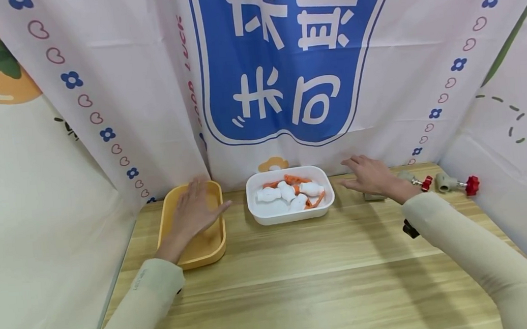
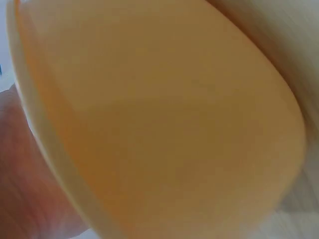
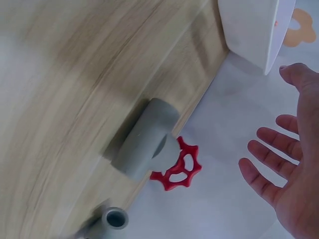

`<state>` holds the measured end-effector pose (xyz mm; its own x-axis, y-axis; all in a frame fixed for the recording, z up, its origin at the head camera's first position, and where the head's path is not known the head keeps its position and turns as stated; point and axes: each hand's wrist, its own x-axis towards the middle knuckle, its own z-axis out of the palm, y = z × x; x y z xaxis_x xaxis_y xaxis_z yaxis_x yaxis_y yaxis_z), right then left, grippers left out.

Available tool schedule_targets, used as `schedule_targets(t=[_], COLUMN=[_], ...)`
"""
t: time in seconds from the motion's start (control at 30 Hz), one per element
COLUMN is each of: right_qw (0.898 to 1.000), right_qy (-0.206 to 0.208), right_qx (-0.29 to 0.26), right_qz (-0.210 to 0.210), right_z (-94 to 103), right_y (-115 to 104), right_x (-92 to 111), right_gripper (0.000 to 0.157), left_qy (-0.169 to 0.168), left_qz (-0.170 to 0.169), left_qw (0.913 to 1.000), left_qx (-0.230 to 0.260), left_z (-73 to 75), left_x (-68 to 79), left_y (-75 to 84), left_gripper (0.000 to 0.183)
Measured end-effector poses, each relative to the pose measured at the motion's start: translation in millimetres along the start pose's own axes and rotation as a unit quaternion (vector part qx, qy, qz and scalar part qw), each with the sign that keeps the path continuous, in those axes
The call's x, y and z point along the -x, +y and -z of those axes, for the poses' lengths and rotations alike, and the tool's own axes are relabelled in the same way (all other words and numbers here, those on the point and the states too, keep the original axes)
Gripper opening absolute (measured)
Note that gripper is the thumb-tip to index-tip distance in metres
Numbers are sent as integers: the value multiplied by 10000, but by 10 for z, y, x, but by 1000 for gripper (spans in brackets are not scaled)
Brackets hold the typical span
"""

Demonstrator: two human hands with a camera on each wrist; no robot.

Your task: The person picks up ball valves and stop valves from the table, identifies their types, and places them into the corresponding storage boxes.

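My left hand (image 1: pixel 193 212) is over the yellow tray (image 1: pixel 211 239), fingers straight and thumb spread to the side; it grips nothing. The tray's inside (image 2: pixel 189 119) fills most of the left wrist view. To the right of the white tray (image 1: pixel 290 216) hovers my right hand (image 1: pixel 370 176), its fingers loosely spread and holding nothing. Several white bulbous plastic pieces (image 1: pixel 287 191) and orange strips (image 1: pixel 297 179) lie in the white tray. In the right wrist view, the right hand (image 3: pixel 294 169) is beside the white tray's wall (image 3: pixel 246 30).
Grey valves with red handwheels stand at the table's back right, one at the far right (image 1: pixel 446 182) and one (image 3: pixel 144 142) partly hidden by my right wrist in the head view. A printed cloth (image 1: pixel 381 146) hangs behind the wooden table (image 1: pixel 290 285).
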<state>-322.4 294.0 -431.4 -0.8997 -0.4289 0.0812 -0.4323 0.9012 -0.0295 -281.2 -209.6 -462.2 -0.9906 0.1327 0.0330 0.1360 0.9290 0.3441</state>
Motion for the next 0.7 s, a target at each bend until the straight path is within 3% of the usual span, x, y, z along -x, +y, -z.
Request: schedule_targets(t=[0.53, 0.7], right_qw=[9996, 9990], right_qy=[-37, -133], right_qx=[-192, -219], right_qz=[-215, -355], right_z=[-86, -88], right_y=[249, 309], right_x=[175, 216], right_gripper=[64, 67], left_qy=[299, 76], left_qz=[-35, 45], left_qw=[9995, 9999], left_qx=[84, 102], left_z=[124, 132], left_x=[47, 96], left_y=[-556, -701], left_gripper=[112, 114])
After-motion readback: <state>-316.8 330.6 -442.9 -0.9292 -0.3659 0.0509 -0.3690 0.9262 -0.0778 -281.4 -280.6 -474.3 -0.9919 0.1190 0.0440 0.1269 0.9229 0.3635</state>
